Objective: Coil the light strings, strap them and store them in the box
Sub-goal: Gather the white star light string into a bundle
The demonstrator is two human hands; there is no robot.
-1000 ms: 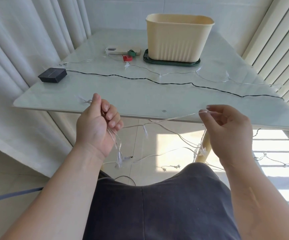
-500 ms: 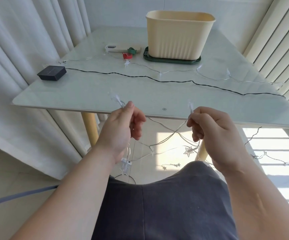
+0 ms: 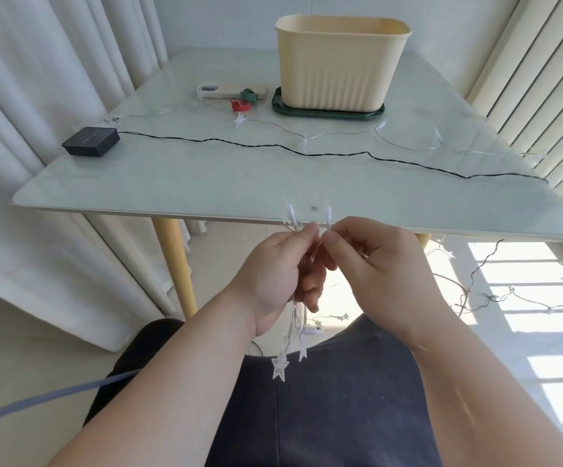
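Note:
My left hand (image 3: 280,264) grips a bundle of clear star light string (image 3: 295,318) just below the table's near edge; loops and white stars hang from it over my lap. My right hand (image 3: 371,261) pinches the same string right beside the left thumb, the two hands touching. More of the clear string (image 3: 408,146) lies across the table and trails onto the floor at the right. A black wire (image 3: 307,153) runs from a black solar box (image 3: 91,140) across the table. The cream storage box (image 3: 339,59) stands at the back on a green lid (image 3: 327,113).
A red strap (image 3: 239,105) and a green strap (image 3: 249,95) lie beside a beige card (image 3: 226,91) left of the box. Curtains hang at the left, blinds at the right. A tangle of wire (image 3: 509,294) lies on the sunlit floor at the right.
My hands have come together from far apart: the right hand carried its length of string leftward to the left hand, and both rose toward the table edge. The hanging bundle grew.

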